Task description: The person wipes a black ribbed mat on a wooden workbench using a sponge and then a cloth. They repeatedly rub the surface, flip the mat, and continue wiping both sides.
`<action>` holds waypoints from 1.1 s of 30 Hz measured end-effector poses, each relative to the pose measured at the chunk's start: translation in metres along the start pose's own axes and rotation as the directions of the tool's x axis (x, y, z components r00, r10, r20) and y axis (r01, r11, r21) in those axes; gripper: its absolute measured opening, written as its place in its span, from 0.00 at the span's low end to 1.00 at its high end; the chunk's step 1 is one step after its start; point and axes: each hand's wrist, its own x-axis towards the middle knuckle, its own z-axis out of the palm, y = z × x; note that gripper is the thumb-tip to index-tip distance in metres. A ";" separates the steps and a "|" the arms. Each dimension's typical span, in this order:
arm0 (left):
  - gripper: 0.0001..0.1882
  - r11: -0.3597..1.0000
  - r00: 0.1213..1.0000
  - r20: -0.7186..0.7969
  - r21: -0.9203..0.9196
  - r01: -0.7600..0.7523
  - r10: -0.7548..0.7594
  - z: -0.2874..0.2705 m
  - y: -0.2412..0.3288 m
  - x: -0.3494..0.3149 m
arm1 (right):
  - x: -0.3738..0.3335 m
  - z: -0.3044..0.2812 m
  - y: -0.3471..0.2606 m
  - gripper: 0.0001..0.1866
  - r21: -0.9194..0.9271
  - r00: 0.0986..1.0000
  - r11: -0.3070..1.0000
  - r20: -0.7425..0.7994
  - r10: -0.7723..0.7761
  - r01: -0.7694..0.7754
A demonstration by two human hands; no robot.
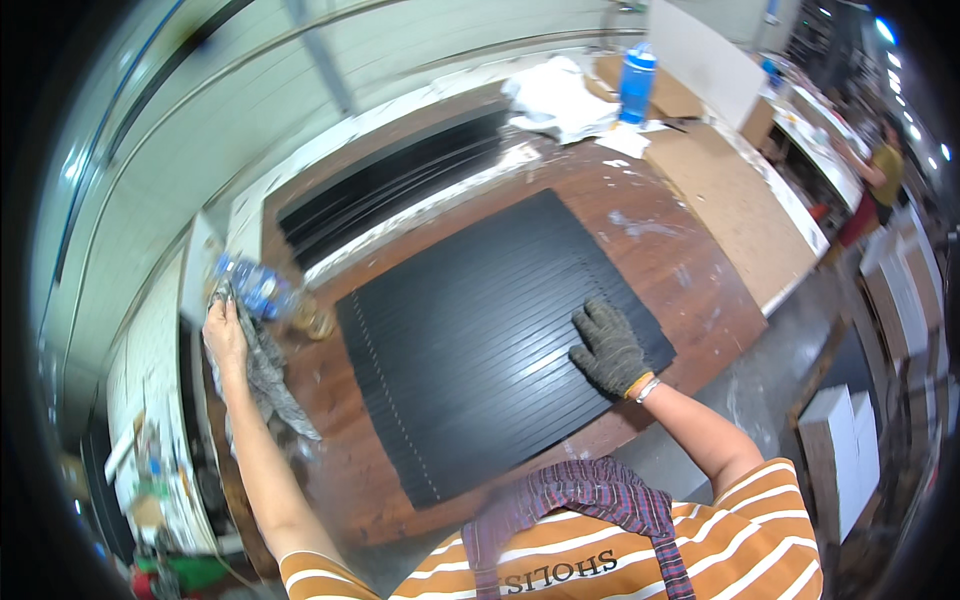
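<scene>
black slats [490,340] lie side by side as one sheet in the middle of the wooden surface [700,280]. right hand [607,348] in a grey glove rests flat on them, fingers released. left hand [225,335] clenches a grey rag [268,375] near a plastic bottle [255,285].

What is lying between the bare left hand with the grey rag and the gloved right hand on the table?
In the head view, the black slatted panel lies between left hand and right hand, with a strip of bare brown table beside the rag.

- black slats [480,340]: many thin strips laid edge to edge as one flat sheet, lying diagonally on the wooden bench
- grey rag [265,375]: crumpled, hanging at the bench's left edge
</scene>
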 end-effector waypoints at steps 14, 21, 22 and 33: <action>0.23 0.931 0.973 0.188 0.312 -0.189 0.134 0.098 -0.017 0.008 | -0.021 0.012 -0.005 0.30 -0.139 0.990 0.990 -0.142 -0.001 -0.019; 0.22 0.936 0.992 0.062 0.330 -0.125 0.111 0.113 -0.064 -0.001 | -0.017 0.010 -0.004 0.31 -0.135 0.997 0.990 -0.067 0.029 -0.038; 0.22 0.940 0.995 0.029 0.324 -0.103 0.099 0.120 -0.084 0.000 | -0.013 0.004 -0.012 0.31 -0.108 0.998 0.993 -0.057 0.033 -0.039; 0.22 0.509 0.726 -0.089 -0.770 0.383 -0.682 0.064 -0.115 -0.121 | -0.017 0.017 -0.005 0.29 -0.180 0.997 0.982 -0.052 0.049 -0.058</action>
